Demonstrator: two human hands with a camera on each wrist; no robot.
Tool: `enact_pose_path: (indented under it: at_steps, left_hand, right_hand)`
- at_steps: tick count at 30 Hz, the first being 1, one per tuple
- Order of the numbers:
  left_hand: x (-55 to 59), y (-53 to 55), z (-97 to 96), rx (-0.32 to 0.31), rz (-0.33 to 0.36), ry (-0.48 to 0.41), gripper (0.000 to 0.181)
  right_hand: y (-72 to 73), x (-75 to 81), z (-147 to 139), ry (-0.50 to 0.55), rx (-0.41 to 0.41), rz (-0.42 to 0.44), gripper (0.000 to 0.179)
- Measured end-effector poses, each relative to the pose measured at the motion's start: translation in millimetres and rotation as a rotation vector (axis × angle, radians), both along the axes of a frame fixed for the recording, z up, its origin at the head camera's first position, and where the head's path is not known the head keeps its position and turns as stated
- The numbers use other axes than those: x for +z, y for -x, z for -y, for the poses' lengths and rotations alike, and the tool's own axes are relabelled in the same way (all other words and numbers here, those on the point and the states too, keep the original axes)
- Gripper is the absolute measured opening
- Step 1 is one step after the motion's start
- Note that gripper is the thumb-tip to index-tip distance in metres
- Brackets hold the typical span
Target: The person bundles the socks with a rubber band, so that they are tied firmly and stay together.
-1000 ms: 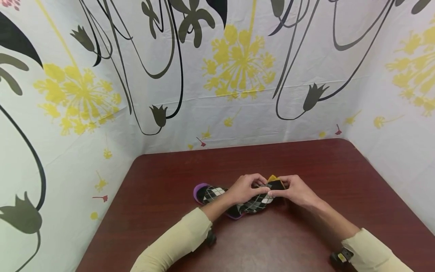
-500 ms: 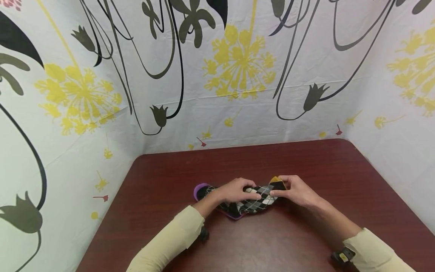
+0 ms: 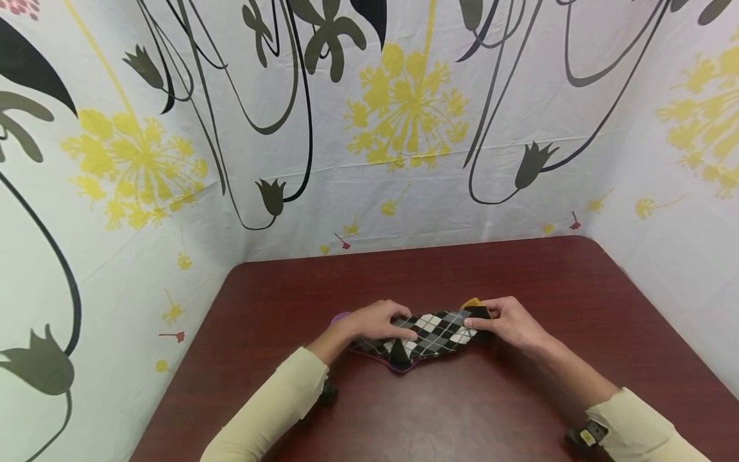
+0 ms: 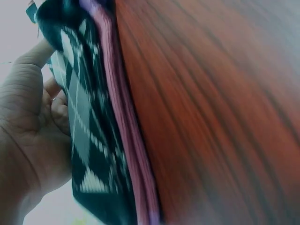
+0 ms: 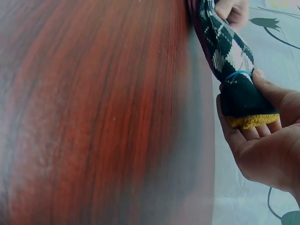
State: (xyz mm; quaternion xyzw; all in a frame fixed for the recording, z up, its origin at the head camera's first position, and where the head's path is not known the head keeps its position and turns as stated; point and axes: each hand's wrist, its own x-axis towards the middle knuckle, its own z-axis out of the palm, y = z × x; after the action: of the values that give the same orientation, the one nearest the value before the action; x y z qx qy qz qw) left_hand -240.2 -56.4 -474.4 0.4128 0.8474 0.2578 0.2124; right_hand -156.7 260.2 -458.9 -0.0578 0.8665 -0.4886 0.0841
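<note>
An argyle sock point(image 3: 437, 332) in black, white and grey lies lengthwise across the table, its black heel towards the near side. Purple-pink knit fabric point(image 4: 119, 93) runs beneath it, perhaps a second sock. My left hand point(image 3: 376, 320) rests over the left half of the argyle sock, thumb and fingers apart. At the right end, my right hand point(image 3: 512, 323) pinches the black end between thumb and fingers. Yellow fabric point(image 5: 253, 121) shows at that end, under the black part. A thin blue line point(image 5: 238, 74) crosses the sock near my right thumb.
The dark red wooden table point(image 3: 323, 282) has rounded far corners. Behind it and along both sides hangs a white cloth point(image 3: 323, 218) printed with flowers. Small black devices, one on the right wrist point(image 3: 584, 436), sit at both wrists.
My left hand has slid left along the argyle sock, away from the right end, uncovering more of the pattern, which looks flatter now. My right hand stays at the black end, shifted slightly right.
</note>
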Motion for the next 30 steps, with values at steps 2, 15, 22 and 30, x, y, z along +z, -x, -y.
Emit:
enact_pose_path:
  at_steps: [2,15,22,30]
  left_hand:
    - [1.6,0.0,7.3,0.012,-0.001,0.021,0.048]
    - [1.3,-2.2,60.4,0.107,-0.022,0.055,0.037]
    - [1.9,-7.7,84.5,0.177,-0.003,0.069,0.044]
    - [3.7,-10.5,101.1,0.215,0.028,0.011,0.032]
  right_hand:
    - [0.1,0.2,-0.4,0.015,-0.009,0.007,0.049]
    - [-0.8,-3.1,-2.2,-0.004,-0.046,0.024,0.048]
    - [-0.7,-6.3,-4.4,-0.004,-0.05,0.059,0.049]
    - [-1.5,-7.6,-8.1,0.043,-0.021,0.11,0.049]
